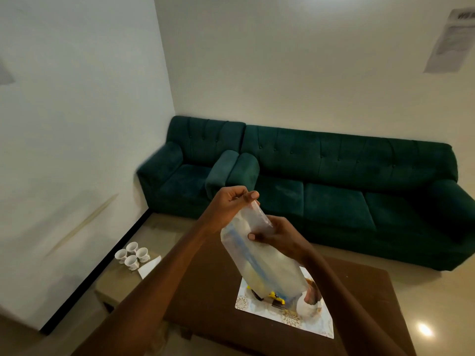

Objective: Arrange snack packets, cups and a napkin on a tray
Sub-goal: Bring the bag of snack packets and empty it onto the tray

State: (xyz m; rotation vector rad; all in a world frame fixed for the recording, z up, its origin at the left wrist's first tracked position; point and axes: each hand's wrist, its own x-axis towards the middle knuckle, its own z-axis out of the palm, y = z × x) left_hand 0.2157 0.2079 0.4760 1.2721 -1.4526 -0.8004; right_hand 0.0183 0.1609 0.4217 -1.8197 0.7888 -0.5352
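The left hand (231, 201) pinches the clear bag (262, 263) by its top, the right hand (280, 235) grips its side; I'd shake gently, keeping the packets (276, 296) inside the tray (318, 327) edges.

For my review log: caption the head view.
Left hand and right hand hold a clear bag over the tray; cups aside.

So the clear plastic bag (259, 255) is held up in the air, tilted, with its bottom end right over the tray (318, 327). Yellow snack packets (276, 295) are bunched at the bottom of it. The tray's white, flat and rectangular with a floral print, and it sits on the brown table (210, 291). Four white cups (132, 254) stand upright in a tight cluster on the side table (115, 281), with a folded white napkin (149, 265) just beside them.
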